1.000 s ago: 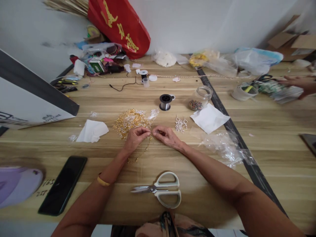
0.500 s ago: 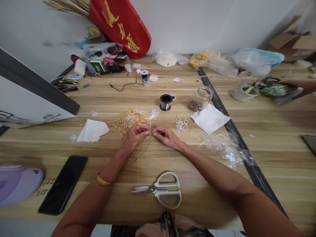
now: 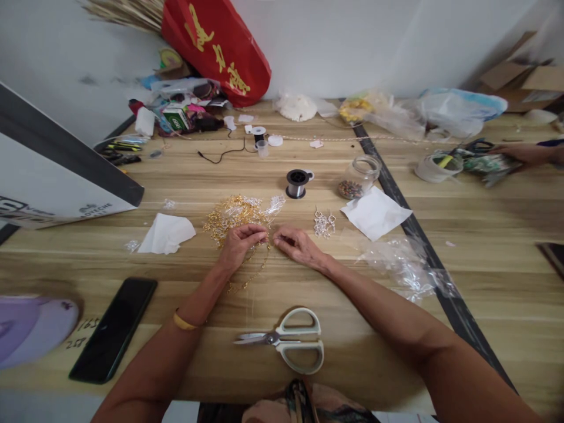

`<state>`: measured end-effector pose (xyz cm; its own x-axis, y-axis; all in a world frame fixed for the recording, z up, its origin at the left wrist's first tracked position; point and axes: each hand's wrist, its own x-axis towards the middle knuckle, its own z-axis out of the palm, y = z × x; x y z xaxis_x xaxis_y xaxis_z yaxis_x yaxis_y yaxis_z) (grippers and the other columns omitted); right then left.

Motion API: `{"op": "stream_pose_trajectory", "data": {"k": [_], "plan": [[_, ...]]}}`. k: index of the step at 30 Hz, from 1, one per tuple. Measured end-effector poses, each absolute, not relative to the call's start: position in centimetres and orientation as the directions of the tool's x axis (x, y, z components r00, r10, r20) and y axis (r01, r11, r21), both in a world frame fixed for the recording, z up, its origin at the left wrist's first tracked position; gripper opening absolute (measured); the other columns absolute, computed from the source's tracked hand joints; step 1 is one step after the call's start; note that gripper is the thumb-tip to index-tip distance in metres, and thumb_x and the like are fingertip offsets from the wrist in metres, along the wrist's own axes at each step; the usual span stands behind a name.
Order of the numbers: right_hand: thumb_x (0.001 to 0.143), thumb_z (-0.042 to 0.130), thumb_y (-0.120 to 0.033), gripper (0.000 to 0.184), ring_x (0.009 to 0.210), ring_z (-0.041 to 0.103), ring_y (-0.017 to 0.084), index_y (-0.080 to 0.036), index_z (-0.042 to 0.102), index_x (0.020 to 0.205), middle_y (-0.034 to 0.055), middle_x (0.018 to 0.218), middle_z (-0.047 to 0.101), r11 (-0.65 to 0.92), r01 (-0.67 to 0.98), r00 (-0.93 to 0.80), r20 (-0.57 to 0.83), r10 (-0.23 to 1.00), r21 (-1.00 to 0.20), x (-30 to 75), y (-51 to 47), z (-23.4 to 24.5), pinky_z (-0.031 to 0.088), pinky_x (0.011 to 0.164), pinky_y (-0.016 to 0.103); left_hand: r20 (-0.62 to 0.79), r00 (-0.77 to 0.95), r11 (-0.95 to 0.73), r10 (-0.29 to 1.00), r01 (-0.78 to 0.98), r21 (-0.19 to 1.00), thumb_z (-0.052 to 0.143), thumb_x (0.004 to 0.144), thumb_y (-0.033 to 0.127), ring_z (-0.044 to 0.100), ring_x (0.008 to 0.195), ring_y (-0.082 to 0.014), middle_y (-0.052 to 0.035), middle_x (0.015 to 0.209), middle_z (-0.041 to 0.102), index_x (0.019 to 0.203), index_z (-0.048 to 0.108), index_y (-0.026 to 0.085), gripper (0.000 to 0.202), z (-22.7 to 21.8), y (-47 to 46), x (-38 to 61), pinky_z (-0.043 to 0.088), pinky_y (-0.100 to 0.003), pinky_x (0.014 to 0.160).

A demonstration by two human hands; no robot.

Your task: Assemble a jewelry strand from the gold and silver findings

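Reference: black spool [image 3: 296, 191]. Nearest, scissors [image 3: 277, 339] are lying on the counter [image 3: 370, 364], well in front of the spool. Between these, a thin gold chain [image 3: 245, 286] is apparently being pinched by the left hand [image 3: 240, 244], thumb to forefinger, its length trailing down. Just right of those fingertips, also before the spool, the right hand [image 3: 300, 247] is being held curled; whether anything is being gripped cannot be told. Front-left of the spool, a gold-coloured heap [image 3: 224, 217] is lying; front-right, a silver cluster [image 3: 324, 223]. Judged: the chain's end is being worked by fingertip; steady left pinch, precise right fingertips being called for.
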<state>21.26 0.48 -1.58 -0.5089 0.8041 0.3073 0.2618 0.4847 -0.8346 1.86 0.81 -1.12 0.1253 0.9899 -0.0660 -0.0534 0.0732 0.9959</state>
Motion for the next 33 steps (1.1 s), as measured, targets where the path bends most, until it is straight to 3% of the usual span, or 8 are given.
{"op": "stream_pose_trajectory", "data": {"k": [16, 33], "plan": [[0.090, 0.048, -0.024, 0.015, 0.065, 0.046, 0.013, -0.016, 0.058, 0.082, 0.0014, 0.075, 0.055, 0.529, 0.260, -0.528, 0.340, 0.778, -0.808, 21.2, 0.5, -1.5, 0.035, 0.060, 0.025, -0.044, 0.133, 0.052, 0.990, -0.057, 0.997, 0.076, 0.065, 0.029, 0.064, 0.063, -0.0136, -0.0027, 0.069, 0.071, 0.081, 0.072, 0.015, 0.022, -1.3, 0.8, 1.7, 0.050, -0.028, 0.069], [0.091, 0.048, -0.024, 0.016, 0.070, 0.050, 0.014, -0.016, 0.060, 0.085, 0.0031, 0.078, 0.058, 0.554, 0.240, -0.545, 0.361, 0.756, -0.797, 21.3, 0.3, -1.5, 0.038, 0.063, 0.025, -0.065, 0.191, 0.051, 0.979, 0.081, 0.995, 0.076, 0.065, 0.033, 0.063, 0.065, -0.0147, -0.0027, 0.068, 0.070, 0.082, 0.072, 0.014, 0.026, -0.1, 0.3, 2.3, 0.049, -0.027, 0.068]]}}
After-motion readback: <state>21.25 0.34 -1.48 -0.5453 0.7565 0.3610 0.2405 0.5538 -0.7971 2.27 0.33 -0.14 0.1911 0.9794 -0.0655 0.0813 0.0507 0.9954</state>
